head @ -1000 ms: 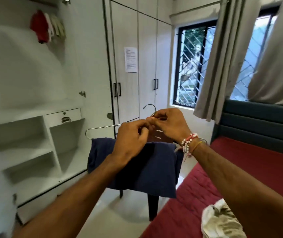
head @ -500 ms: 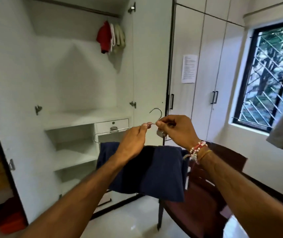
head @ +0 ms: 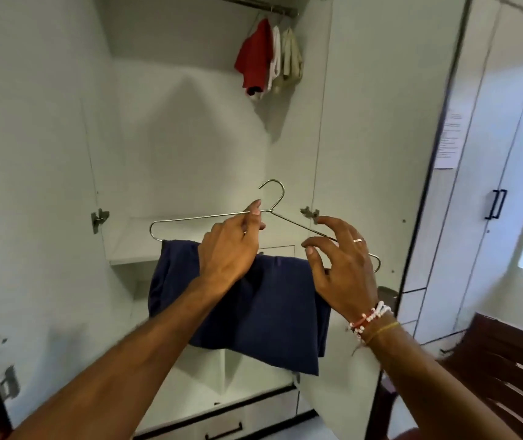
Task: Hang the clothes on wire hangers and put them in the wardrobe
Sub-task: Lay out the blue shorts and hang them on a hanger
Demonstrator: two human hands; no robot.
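Note:
A navy blue garment [head: 263,315] hangs folded over the lower bar of a wire hanger [head: 190,218], held up in front of the open white wardrobe [head: 174,128]. My left hand [head: 231,246] pinches the hanger's top wire just below the hook. Beside the hanger's right arm, my right hand [head: 339,265] has its fingers spread and grips nothing. High inside the wardrobe a rail [head: 253,1] carries a red garment [head: 255,58] and pale garments [head: 287,58] on hangers.
The wardrobe's open door [head: 380,122] stands right of the hanger. White shelves [head: 133,242] and a drawer [head: 222,430] lie below. Closed wardrobe doors with black handles [head: 496,204] and a taped paper [head: 448,138] are further right. A dark wooden chair [head: 491,369] is at lower right.
The view has turned left and closer to the open wardrobe. My right hand has let go of the hanger's neck and spread open; my left hand still holds the hanger, raised higher.

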